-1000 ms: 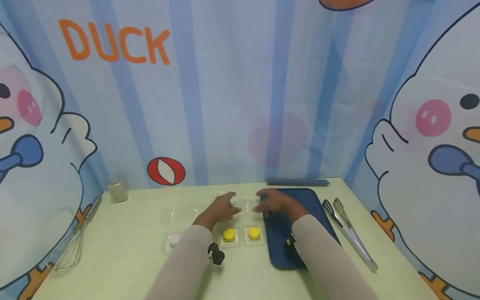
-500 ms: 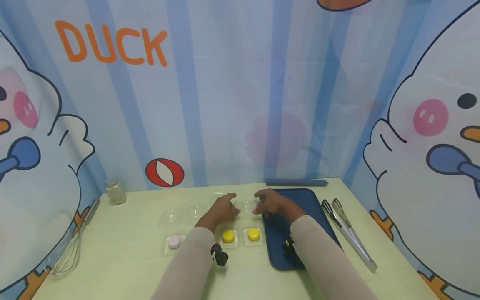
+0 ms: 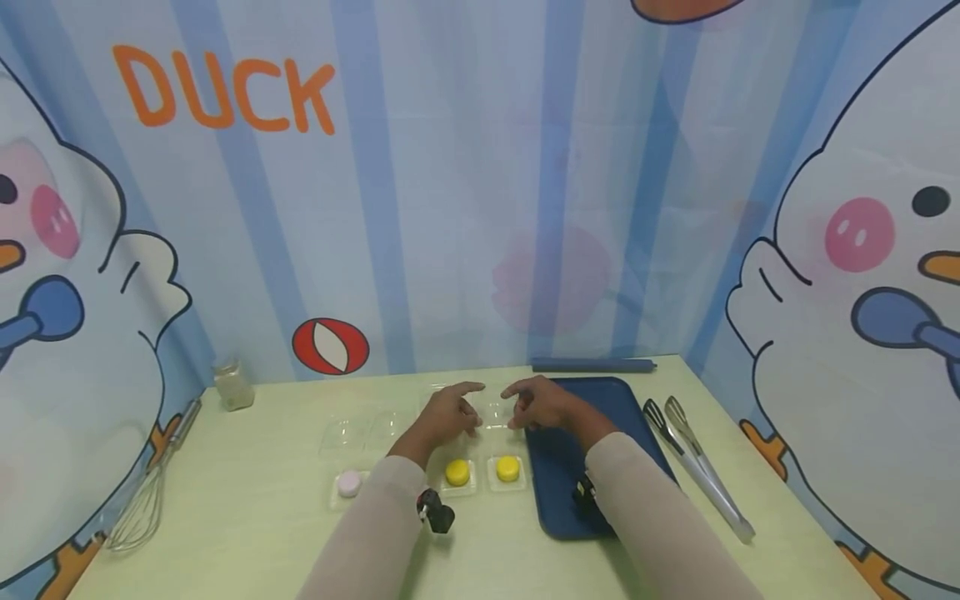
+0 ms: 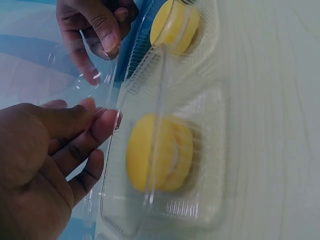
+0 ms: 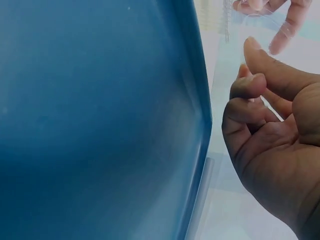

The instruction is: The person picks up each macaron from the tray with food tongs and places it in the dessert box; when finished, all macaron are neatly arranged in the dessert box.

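Between my hands is a clear plastic lid (image 3: 495, 414), behind two clear boxes. My left hand (image 3: 447, 419) pinches its left edge with thumb and fingertips, seen close up in the left wrist view. On the opposite edge my right hand (image 3: 547, 405) pinches with thumb and curled fingers, over the tray's left rim. Nearer me, a yellow macaron (image 3: 458, 472) sits in one clear box (image 4: 210, 200) and another yellow macaron (image 3: 508, 468) in the box to its right. A pale pink macaron (image 3: 348, 483) lies in a box left of my left sleeve, which hides the space between.
A blue tray (image 3: 558, 500) lies under my right forearm. Tongs (image 3: 705, 471) rest right of it, a blue rolling pin (image 3: 592, 365) behind. Other clear lids (image 3: 345, 432) stand at the back left. At far left are a whisk (image 3: 142, 504) and a glass jar (image 3: 234, 385).
My hands stay at the same lid. Both index fingers now reach slightly farther toward each other. Macarons and boxes have not moved.
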{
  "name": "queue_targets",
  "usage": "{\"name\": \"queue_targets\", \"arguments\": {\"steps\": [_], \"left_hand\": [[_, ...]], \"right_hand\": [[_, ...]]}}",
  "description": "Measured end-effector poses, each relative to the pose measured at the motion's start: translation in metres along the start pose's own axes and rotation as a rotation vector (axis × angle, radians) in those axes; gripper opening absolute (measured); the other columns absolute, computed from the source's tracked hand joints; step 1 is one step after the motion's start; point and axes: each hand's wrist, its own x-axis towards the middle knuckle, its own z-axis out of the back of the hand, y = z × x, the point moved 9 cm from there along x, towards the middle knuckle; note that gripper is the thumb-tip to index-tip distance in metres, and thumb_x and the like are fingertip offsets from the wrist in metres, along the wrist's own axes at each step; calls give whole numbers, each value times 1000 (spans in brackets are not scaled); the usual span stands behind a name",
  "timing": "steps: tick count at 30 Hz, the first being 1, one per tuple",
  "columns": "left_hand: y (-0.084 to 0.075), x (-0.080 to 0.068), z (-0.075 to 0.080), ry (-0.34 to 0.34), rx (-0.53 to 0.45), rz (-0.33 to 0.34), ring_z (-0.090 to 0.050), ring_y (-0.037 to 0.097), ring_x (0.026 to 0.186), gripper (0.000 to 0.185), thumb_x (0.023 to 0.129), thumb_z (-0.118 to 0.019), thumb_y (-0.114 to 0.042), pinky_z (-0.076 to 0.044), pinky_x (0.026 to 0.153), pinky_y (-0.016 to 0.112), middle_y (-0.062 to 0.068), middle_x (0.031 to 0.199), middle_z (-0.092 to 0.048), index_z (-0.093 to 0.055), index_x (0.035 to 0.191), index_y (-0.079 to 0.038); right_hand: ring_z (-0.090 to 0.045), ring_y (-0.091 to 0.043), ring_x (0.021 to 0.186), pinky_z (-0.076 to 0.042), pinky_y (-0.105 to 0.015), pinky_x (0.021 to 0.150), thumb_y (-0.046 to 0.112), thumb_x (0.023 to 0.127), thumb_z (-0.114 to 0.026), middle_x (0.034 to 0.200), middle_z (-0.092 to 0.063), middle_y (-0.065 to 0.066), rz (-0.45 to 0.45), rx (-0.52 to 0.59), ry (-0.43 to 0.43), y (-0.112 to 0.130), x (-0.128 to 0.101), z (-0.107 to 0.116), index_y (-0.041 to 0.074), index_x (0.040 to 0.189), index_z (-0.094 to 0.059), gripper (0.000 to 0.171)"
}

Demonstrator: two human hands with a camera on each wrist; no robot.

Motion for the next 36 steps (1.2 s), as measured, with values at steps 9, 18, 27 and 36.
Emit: {"name": "queue_targets", "arguments": {"steps": [9, 18, 27, 36], "left_hand": [[-1, -10, 4, 26, -86, -86, -84, 28, 91, 44, 110, -62, -6, -58, 110, 55, 20, 113, -82, -62, 154, -5], [2, -16, 8, 30, -108, -143, -82, 29, 112, 43, 112, -60, -12, -53, 117, 59, 20, 129, -79, -62, 155, -11], [-9, -26, 11, -6, -46, -199, -78, 29, 120, 46, 110, -67, -38, -60, 109, 52, 11, 132, -80, -67, 151, -17], [-16, -35, -2, 102, -73, -192, -72, 39, 132, 51, 108, -70, -30, -58, 113, 55, 22, 151, -67, -63, 153, -6]], "right_hand": [[-69, -17, 67, -63, -36, 66, 2, 98, -78, 92, -76, -14, 34, 23, -51, 4, -7, 7, -6, 137, -71, 41], [-79, -22, 94, -68, -43, 91, 26, 108, -71, 126, -71, -31, 36, 135, 17, 2, -9, 4, -7, 147, -63, 52], [-79, -28, 109, -65, -48, 101, 32, 107, -72, 137, -70, -30, 49, 148, 23, 6, -19, 4, -4, 151, -61, 58], [-63, -42, 141, -57, -58, 111, 29, 100, -80, 150, -67, -24, 67, 28, 15, 12, -37, 1, 2, 149, -65, 58]]}}
